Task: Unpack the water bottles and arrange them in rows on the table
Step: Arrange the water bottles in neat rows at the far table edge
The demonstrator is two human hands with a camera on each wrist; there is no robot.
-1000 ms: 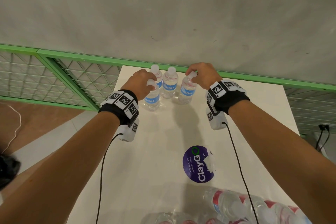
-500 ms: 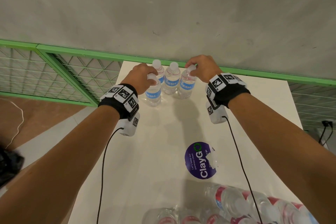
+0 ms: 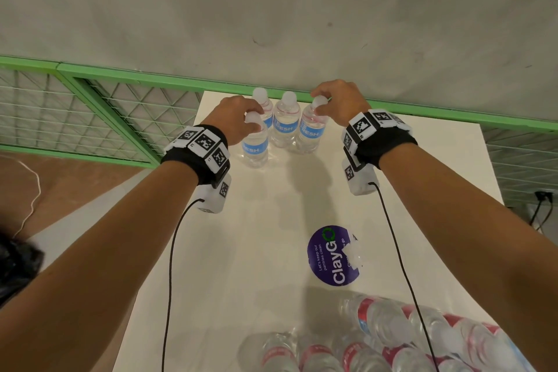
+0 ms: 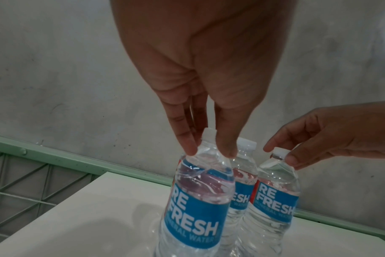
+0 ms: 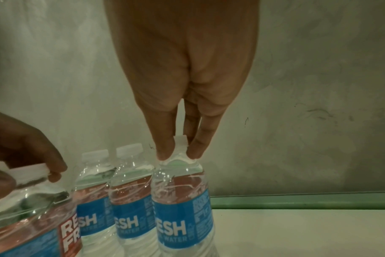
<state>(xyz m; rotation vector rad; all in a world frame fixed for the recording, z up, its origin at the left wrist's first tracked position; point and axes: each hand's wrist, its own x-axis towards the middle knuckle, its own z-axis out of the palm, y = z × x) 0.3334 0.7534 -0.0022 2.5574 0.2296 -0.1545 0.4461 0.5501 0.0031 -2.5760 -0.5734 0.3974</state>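
Hands [image 3: 238, 116] apparently pinch bottles' [image 3: 255, 145] necks.

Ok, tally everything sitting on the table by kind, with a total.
Upright Refresh water bottles: 4
Pack of bottles lying at the near edge: 1
Purple ClayGo sticker: 1
Total: 6

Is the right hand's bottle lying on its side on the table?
No: the right hand pinches the neck of a bottle that stands upright on the table, beside two other standing bottles.
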